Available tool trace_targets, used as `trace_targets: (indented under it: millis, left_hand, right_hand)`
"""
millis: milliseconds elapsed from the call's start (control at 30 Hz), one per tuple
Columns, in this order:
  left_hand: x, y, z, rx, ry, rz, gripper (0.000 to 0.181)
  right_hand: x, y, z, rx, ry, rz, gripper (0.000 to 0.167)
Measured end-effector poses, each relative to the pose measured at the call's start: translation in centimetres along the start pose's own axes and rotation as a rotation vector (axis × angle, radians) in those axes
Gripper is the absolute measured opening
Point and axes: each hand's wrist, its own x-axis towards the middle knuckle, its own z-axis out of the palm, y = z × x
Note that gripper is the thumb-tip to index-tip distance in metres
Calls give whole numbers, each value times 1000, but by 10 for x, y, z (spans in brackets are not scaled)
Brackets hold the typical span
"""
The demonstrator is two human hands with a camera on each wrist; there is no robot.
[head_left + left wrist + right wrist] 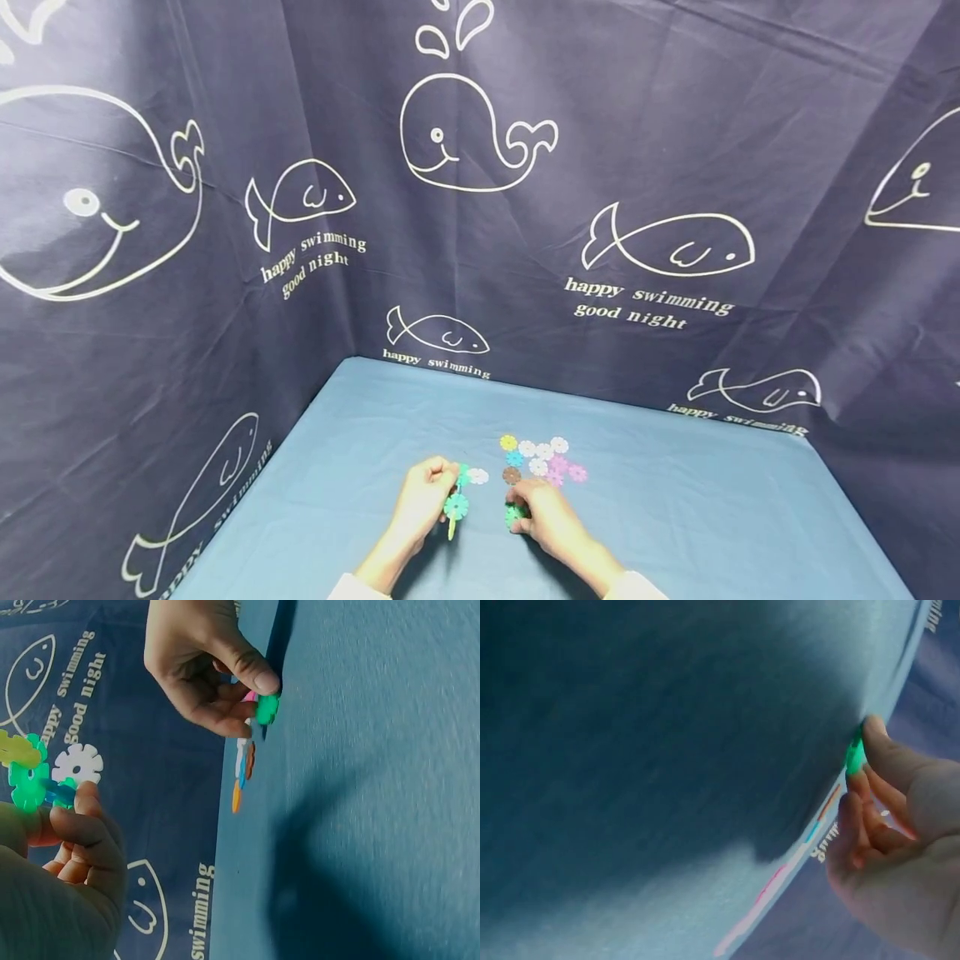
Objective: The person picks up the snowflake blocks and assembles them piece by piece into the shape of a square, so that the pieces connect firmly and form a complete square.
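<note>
My left hand (pixel 429 490) pinches a small cluster of joined plastic snowflake discs (pixel 456 506), held above the table. In the left wrist view the cluster shows a yellow disc (pixel 20 750), green discs (pixel 28 786), a blue disc (pixel 58 793) and a white disc (pixel 77 764). Between the thumb and fingers of my right hand (pixel 551 515) is a single green snowflake disc (pixel 513 516). That disc is at or just above the tabletop; whether it touches is hard to tell. The right wrist view shows it nearly edge-on.
Loose discs lie flat beyond the hands: a yellow disc (pixel 508 442), a blue disc (pixel 514 458), a brown disc (pixel 512 475), several white discs (pixel 543 451) and pink discs (pixel 558 464). The blue tabletop (pixel 675 517) meets dark printed curtains (pixel 525 250) behind and at the left.
</note>
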Motion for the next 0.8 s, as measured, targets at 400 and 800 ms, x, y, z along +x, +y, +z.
trace_targets:
  millis: [400, 800]
  left_hand:
    - [-5, 7, 19, 7, -68, 17, 25]
    - [-9, 10, 37, 26, -112, 15, 26]
  right_hand:
    - [-21, -7, -39, 944, -88, 456, 14]
    - [-29, -19, -55, 1098, 133, 482, 23]
